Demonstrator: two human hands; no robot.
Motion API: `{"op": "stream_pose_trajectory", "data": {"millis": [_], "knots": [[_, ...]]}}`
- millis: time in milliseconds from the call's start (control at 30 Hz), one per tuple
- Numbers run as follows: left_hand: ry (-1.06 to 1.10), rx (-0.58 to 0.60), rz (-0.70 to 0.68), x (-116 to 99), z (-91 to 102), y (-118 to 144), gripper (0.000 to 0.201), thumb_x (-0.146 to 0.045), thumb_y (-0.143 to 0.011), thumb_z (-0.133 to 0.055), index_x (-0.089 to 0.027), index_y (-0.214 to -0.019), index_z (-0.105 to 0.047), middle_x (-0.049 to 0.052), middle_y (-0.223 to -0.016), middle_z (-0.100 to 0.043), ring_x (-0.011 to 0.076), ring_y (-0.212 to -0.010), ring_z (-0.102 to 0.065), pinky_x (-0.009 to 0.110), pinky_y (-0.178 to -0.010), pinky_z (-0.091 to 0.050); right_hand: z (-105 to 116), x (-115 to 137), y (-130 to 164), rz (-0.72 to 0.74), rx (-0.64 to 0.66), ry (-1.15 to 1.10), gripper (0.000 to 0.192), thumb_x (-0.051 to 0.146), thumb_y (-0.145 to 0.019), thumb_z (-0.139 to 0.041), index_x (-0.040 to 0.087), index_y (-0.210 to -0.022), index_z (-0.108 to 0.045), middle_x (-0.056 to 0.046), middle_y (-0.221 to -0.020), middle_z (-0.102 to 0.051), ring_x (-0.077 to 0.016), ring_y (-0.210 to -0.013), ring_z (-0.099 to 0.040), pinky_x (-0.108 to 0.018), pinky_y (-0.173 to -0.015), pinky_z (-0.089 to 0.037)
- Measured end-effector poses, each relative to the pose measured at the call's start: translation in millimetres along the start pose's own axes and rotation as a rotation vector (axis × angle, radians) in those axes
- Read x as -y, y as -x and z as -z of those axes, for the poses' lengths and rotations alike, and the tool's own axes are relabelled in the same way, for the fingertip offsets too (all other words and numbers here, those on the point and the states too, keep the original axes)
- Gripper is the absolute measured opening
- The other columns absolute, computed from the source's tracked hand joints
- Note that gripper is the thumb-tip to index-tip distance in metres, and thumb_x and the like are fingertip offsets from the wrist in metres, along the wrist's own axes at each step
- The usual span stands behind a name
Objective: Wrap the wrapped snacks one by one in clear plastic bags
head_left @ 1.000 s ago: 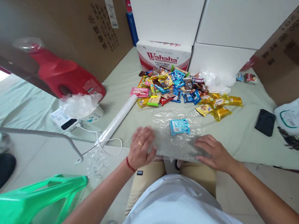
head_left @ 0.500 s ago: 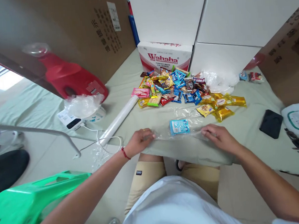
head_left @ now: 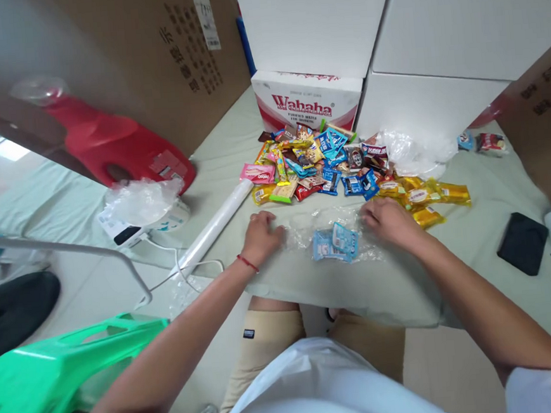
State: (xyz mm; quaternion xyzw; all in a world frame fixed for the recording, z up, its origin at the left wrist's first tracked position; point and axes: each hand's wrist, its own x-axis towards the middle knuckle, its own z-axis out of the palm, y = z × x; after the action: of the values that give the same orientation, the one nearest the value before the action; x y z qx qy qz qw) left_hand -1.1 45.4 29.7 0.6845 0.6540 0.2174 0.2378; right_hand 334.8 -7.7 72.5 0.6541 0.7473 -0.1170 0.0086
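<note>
On the pale green cloth-covered counter [head_left: 310,286], our left hand [head_left: 260,236] and right hand [head_left: 388,221] pinch with closed fingers the opposite ends of the crinkled clear plastic sheet [head_left: 327,224], its long axis running hand to hand, folded over the light blue snack packets [head_left: 334,244] midway between.

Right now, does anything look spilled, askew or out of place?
Nothing looks damaged. The snack packets lie in a loose heap, and two strays sit apart near the boxes. Both hands press crumpled clear film over a blue packet.

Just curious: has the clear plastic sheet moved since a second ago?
Yes. The clear plastic sheet has been folded forward over the blue packet, towards the snack pile.
</note>
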Motion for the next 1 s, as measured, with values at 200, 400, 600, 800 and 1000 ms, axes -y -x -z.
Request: {"op": "stream_pose_trajectory", "data": {"millis": [200,400,600,800,1000], "knots": [[-0.010,-0.681,-0.304,-16.2,32.0,54.4,0.024,-0.012,-0.072,-0.055,-0.020,-0.093,-0.061,0.007,-0.095,-0.058,0.0257,-0.096,-0.056,0.040,-0.087,-0.046,-2.3,9.2,-35.8,0.108,-0.108,-0.032,0.040,0.011,-0.088,-0.054,0.014,-0.125,-0.070,-0.016,-0.115,-0.069,-0.0311,-0.111,-0.054,-0.036,-0.093,-0.041],[-0.031,-0.362,-1.023,-56.9,17.4,118.9,0.027,-0.010,-0.087,-0.054,-0.023,-0.104,-0.070,0.005,-0.094,-0.073,0.0203,-0.086,-0.060,0.036,-0.077,-0.040,-17.4,0.9,-22.2,0.261,0.132,-0.317,0.026,0.017,-0.086,-0.062,0.019,-0.108,-0.075,-0.008,-0.103,-0.074,-0.0214,-0.091,-0.064,-0.028,-0.081,-0.044],[-0.328,-0.061,-0.706,-70.3,-21.4,83.3,0.050,-0.023,-0.100,-0.047,-0.016,-0.149,-0.051,0.015,-0.134,-0.069,0.0274,-0.104,-0.058,0.043,-0.081,-0.034,-20.7,0.6,-24.5,0.211,0.306,-0.558,0.032,0.032,-0.083,-0.066,0.018,-0.110,-0.076,-0.004,-0.093,-0.076,-0.0183,-0.079,-0.065,-0.026,-0.071,-0.046],[-0.329,0.029,-0.655,-51.1,-8.1,59.1,0.040,-0.042,-0.095,-0.057,-0.017,-0.124,-0.070,0.013,-0.101,-0.071,0.0320,-0.103,-0.053,0.050,-0.088,-0.030,-12.1,5.6,-36.5,0.165,0.321,-0.736,0.036,0.047,-0.081,-0.063,0.016,-0.094,-0.078,-0.002,-0.084,-0.073,-0.0162,-0.075,-0.060,-0.026,-0.069,-0.045],[-0.223,-0.015,-0.741,-40.5,0.4,69.7,0.021,-0.028,-0.096,-0.055,-0.022,-0.090,-0.075,0.008,-0.094,-0.068,0.0272,-0.100,-0.051,0.047,-0.088,-0.029,-5.8,31.3,-48.4,0.206,0.377,-0.715,0.028,0.039,-0.078,-0.063,0.016,-0.087,-0.076,-0.001,-0.079,-0.071,-0.0152,-0.071,-0.058,-0.025,-0.067,-0.042]]}}
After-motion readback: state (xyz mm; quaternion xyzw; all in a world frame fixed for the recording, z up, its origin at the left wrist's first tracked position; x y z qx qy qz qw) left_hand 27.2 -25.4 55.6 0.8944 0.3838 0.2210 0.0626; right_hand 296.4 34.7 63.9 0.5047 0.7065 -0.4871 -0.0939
